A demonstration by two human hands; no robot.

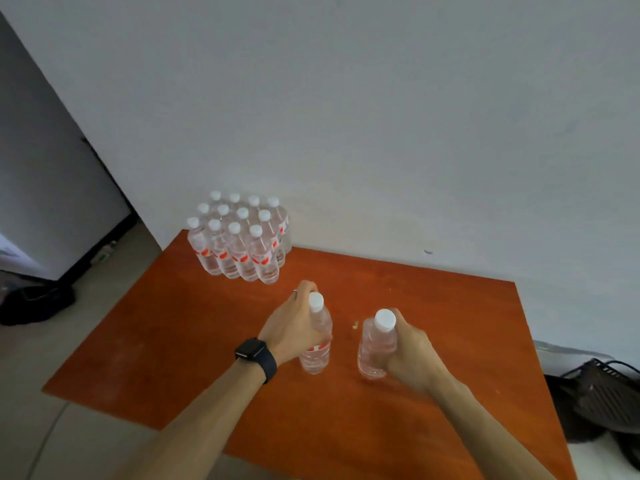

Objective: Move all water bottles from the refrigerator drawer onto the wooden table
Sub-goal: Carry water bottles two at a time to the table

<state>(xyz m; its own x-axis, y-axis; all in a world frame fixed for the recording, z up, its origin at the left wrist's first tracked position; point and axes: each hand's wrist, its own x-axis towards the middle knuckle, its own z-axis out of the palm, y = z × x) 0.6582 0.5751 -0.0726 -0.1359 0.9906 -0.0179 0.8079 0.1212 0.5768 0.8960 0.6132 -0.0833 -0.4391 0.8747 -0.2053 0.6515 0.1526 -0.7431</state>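
Dark bag (36,303): on the floor, well to the left of the bottle cluster (239,244).
Bottle cluster: twelve capped bottles standing upright in three rows of four, at the far left corner of the worktop (166,341).
Left grip (294,327): curled round the left bottle (316,355), near the cluster on its near-right side.
Right grip (412,355): wrapped round the right bottle (375,348), further right of the cluster.
Bases: low over the worktop; whether they touch it cannot be told.
Progress: twelve look delivered and two are arriving. The drawer is out of view, so the remainder is unknown.
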